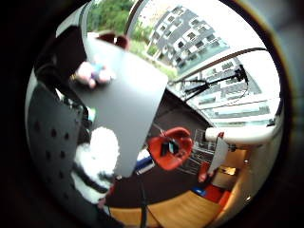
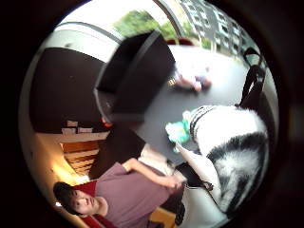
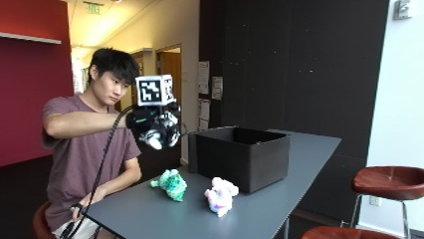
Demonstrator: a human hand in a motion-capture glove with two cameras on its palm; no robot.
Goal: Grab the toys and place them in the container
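Stool (image 3: 389, 180) beyond table (image 3: 265, 209), beside container (image 3: 242, 155).

Table (image 3: 278, 199): smooth grey top, matt with a faint sheen; container (image 3: 242, 157): black, matt, flat stiff walls, looks like fabric or board, cannot tell which. Green toy (image 3: 171, 184) and pink-white toy (image 3: 220, 195): soft plush, fuzzy nap; black-and-white toy (image 3: 159, 130) in the right hand (image 3: 151, 122): fluffy long-pile plush, glove black cloth. Stool (image 3: 387, 180): glossy dark red seat, leather-like, on a shiny metal frame
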